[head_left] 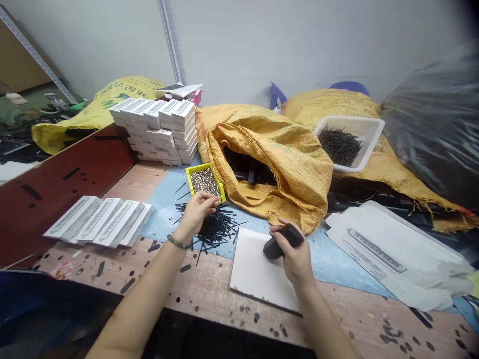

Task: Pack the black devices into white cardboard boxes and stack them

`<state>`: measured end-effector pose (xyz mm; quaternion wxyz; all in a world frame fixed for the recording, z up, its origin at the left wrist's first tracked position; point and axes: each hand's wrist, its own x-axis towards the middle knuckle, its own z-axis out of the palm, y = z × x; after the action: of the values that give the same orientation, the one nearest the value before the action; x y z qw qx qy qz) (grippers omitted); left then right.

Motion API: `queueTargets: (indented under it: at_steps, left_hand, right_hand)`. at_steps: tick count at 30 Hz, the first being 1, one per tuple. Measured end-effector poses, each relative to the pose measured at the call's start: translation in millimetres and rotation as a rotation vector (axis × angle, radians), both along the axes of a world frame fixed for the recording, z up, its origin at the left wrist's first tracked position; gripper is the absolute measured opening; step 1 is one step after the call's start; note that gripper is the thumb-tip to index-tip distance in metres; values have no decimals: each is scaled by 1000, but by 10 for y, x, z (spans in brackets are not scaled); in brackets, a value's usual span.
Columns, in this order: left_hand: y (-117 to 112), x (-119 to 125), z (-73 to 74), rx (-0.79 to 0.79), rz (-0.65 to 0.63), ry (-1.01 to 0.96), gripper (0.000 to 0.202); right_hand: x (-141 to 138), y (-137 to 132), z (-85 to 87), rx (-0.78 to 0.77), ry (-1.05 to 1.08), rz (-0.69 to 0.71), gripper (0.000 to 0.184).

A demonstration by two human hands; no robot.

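Note:
My left hand (197, 212) hovers over a pile of thin black sticks (217, 227) just below a small yellow tray (205, 183) of tiny grey pieces. Its fingers are curled in a pinch; what they hold is too small to make out. My right hand (295, 254) grips a black oblong block (281, 241) and rests it on a white sheet (258, 271) lying on the wooden table.
Flat white boxes (100, 222) lie in a row at left; a stack of white boxes (160, 129) stands behind. An open yellow sack (277, 164) sits in the middle, a white tub of black sticks (346, 142) at right, unfolded white cartons (392, 254) near right.

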<state>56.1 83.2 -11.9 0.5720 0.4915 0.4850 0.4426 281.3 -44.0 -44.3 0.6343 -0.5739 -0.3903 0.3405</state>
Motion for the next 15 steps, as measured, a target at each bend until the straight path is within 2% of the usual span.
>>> queueTargets:
  at_steps: [3, 6, 10, 15]
  left_hand:
    - [-479, 169, -123, -166, -20, -218, 37]
    - [-806, 318, -207, -326, -42, -371, 40]
    - [-990, 449, -228, -451, -77, -483, 37]
    - [-1040, 556, -189, -477, -47, -569, 36]
  right_hand:
    - [-105, 11, 8, 51, 132, -7, 38]
    - [-200, 17, 105, 96, 354, -32, 35]
    - [-260, 10, 248, 143, 590, -83, 23]
    - [-288, 8, 318, 145, 757, -119, 20]
